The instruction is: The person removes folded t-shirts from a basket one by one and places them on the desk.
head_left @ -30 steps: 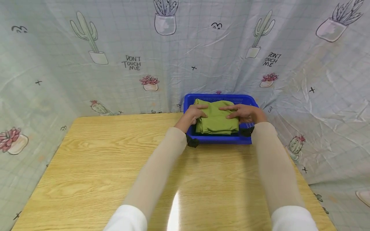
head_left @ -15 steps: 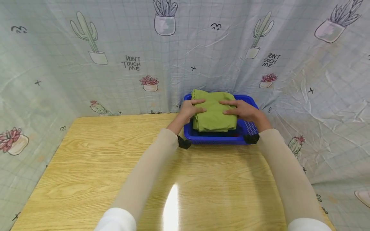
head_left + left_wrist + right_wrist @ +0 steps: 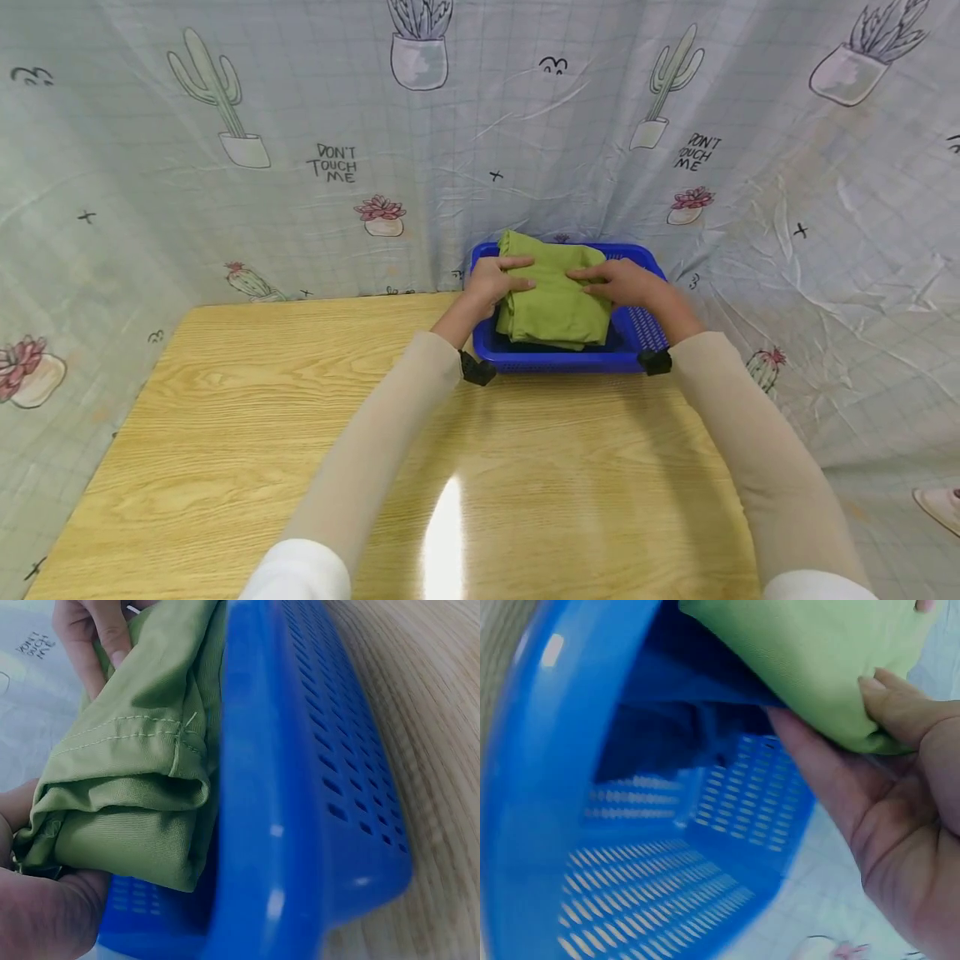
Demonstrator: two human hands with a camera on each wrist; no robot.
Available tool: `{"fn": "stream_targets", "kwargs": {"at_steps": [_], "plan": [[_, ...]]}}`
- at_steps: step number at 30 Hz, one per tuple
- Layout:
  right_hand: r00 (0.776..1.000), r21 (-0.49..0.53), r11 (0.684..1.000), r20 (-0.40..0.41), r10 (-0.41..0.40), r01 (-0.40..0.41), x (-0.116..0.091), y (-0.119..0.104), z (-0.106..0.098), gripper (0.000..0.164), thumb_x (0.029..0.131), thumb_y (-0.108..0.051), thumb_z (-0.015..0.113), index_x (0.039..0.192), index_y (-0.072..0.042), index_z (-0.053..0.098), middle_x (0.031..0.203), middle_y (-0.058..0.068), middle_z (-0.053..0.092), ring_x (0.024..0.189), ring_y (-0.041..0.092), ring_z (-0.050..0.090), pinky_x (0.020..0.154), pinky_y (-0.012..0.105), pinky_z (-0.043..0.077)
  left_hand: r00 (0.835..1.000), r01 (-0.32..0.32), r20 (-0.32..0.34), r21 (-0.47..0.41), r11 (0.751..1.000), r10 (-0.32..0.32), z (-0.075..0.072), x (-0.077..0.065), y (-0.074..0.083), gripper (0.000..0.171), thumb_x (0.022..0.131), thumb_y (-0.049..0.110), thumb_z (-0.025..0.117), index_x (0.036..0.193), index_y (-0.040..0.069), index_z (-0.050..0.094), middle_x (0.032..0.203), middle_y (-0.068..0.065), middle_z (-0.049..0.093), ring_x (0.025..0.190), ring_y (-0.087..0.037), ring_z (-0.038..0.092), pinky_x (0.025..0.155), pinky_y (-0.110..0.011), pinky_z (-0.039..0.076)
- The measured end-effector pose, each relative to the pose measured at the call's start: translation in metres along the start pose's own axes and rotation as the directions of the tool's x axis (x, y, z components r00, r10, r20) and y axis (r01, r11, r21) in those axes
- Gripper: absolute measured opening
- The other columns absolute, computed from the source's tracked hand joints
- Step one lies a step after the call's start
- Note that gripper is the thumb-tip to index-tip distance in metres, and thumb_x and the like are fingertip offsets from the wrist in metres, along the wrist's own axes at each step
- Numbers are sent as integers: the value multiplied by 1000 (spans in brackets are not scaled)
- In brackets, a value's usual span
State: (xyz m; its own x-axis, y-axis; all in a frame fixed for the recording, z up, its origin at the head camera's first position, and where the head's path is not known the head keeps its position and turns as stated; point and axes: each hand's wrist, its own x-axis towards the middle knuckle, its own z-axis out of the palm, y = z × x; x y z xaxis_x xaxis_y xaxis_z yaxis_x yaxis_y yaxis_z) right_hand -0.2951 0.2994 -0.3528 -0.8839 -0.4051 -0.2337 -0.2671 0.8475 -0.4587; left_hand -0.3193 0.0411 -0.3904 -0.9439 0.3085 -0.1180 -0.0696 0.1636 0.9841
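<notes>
A folded green garment [image 3: 553, 292] with a double line of stitching lies between both hands, over the left part of a blue plastic basket [image 3: 570, 363]. My left hand [image 3: 486, 285] grips its left edge, fingers spread on top in the head view; in the left wrist view part of that hand reaches under the folds. My right hand [image 3: 626, 283] pinches the right edge, with thumb above and fingers beneath in the right wrist view. Below the garment, dark blue cloth [image 3: 667, 739] shows inside the basket. How much the garment rests on it is hidden.
The basket stands at the back of a wooden table [image 3: 285, 417], close to a hanging curtain [image 3: 465, 150] printed with cacti. Its perforated right end shows beside my right hand. A bright reflection lies on the table's front middle.
Held by both hands, the green garment has risen and shifted towards the back of the basket. Its right side then dipped slightly in the last half second. The basket stays in place.
</notes>
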Motion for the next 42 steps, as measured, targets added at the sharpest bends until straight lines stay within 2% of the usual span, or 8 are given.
{"fn": "stream_targets", "kwargs": {"at_steps": [6, 10, 15, 21, 24, 27, 35, 42], "plan": [[1000, -176, 984, -26, 3, -7, -8, -17, -11, 44, 110, -15, 47, 153, -18, 48, 120, 30, 64, 66, 26, 65, 62, 38, 58, 999, -32, 16, -31, 999, 32, 2, -4, 17, 44, 89, 8, 79, 131, 22, 72, 158, -2, 45, 138, -20, 48, 95, -30, 54], [995, -212, 977, -97, -37, 15, -11, -18, -15, 41, 111, -19, 44, 151, -21, 52, 101, 20, 69, 63, 22, 59, 62, 38, 52, 999, -25, 40, -115, 993, 30, 1, -7, 31, 44, 90, 6, 78, 130, 22, 72, 158, -1, 44, 100, -8, 64, 73, -21, 55], [988, 225, 971, -147, -48, 81, -12, -7, -8, 45, 112, -23, 38, 157, -25, 43, 146, 19, 52, 108, 33, 62, 81, 44, 56, 995, -49, 62, -327, 944, 73, -3, -11, 46, 46, 90, -4, 74, 132, 14, 71, 149, -9, 53, 96, -20, 72, 77, -30, 61], [976, 822, 532, -209, -54, 205, -4, -1, 15, 53, 109, -18, 45, 160, -29, 35, 165, 9, 20, 127, 24, 55, 88, 36, 58, 993, -73, 55, -380, 922, 101, -11, -16, 55, 47, 88, -6, 75, 132, 13, 71, 142, -9, 60, 99, -24, 72, 79, -32, 61], [962, 866, 424, -265, -62, 266, 0, -6, 19, 55, 106, -10, 52, 157, -26, 42, 162, 11, 23, 115, 19, 63, 83, 32, 60, 990, -106, 46, -379, 919, 133, -16, -18, 55, 49, 88, -6, 74, 133, 12, 69, 142, -7, 60, 97, -21, 71, 76, -29, 60], [952, 841, 451, -298, -74, 299, -1, -16, 16, 55, 104, -7, 58, 155, -21, 47, 160, 14, 27, 113, 20, 65, 83, 31, 60, 984, -145, 48, -357, 923, 173, -24, -23, 54, 50, 89, -7, 74, 135, 11, 68, 142, -5, 60, 107, -20, 68, 77, -26, 59], [941, 571, 777, -328, -80, 266, -12, -45, 12, 64, 97, -18, 71, 155, -27, 45, 163, -1, 34, 147, 20, 34, 106, 33, 45, 970, -191, 121, -151, 970, 210, -51, -44, 39, 48, 89, 0, 77, 135, 12, 68, 145, 1, 58, 134, -20, 51, 95, -32, 54], [925, 417, 868, -363, -114, 270, -15, -61, 19, 66, 94, -29, 76, 152, -38, 47, 160, -10, 39, 147, 20, 34, 113, 45, 38, 969, -207, 137, 3, 978, 205, -71, -61, 33, 52, 87, 5, 81, 135, 19, 69, 148, 4, 56, 148, -17, 34, 107, -35, 47]]}}
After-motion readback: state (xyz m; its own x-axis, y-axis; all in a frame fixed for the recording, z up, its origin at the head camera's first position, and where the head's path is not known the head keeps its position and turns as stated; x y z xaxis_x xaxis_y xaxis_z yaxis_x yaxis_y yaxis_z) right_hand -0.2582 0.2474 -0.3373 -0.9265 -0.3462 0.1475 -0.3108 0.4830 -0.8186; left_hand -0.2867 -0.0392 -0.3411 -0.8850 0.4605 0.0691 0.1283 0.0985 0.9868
